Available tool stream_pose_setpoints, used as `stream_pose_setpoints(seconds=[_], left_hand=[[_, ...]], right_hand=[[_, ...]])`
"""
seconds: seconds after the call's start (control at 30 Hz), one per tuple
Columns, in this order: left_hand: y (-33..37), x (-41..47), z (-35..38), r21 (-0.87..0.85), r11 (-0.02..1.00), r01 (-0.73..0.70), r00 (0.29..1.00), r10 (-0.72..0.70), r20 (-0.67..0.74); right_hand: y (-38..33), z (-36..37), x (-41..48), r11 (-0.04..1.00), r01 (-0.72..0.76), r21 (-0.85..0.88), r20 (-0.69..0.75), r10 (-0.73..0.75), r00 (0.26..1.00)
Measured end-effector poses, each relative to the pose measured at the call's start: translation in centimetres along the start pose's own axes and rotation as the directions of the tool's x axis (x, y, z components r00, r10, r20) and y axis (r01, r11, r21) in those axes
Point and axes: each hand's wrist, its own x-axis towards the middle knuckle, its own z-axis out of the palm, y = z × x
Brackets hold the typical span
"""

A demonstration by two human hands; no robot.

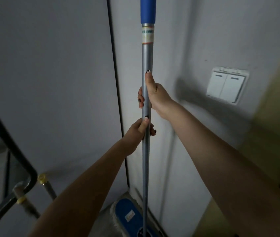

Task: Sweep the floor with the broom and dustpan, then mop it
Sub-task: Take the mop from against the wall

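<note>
Against a grey wall (50,82), both hands grip the upright mop pole (147,57), right hand (156,96) above left hand (138,132), head (129,216) down.

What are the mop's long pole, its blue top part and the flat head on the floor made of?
Pole: likely metal tube, grey with a dull sheen. Blue grip: probably plastic or rubber sleeve, matte, evenly coloured. Mop head: seemingly a blue plastic plate edged with pale fabric fringe; blurred, so uncertain.
</note>
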Motion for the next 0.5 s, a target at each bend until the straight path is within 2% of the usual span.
stream_pose_setpoints(seconds=[0.2, 0.5], left_hand=[[2.3, -4.9, 2.6, -0.065, 0.998, 0.005, 0.999, -0.008, -0.043], [4.6, -11.9, 3.9, -0.149, 0.988, 0.032, 0.999, -0.035, -0.016]], right_hand=[[-2.3, -0.2, -4.7, 1.0, 0.009, -0.019, 0.066, -0.008, 0.998], [-5.0, 1.4, -11.3, 1.0, 0.007, -0.007, 0.113, -0.007, 0.994]])
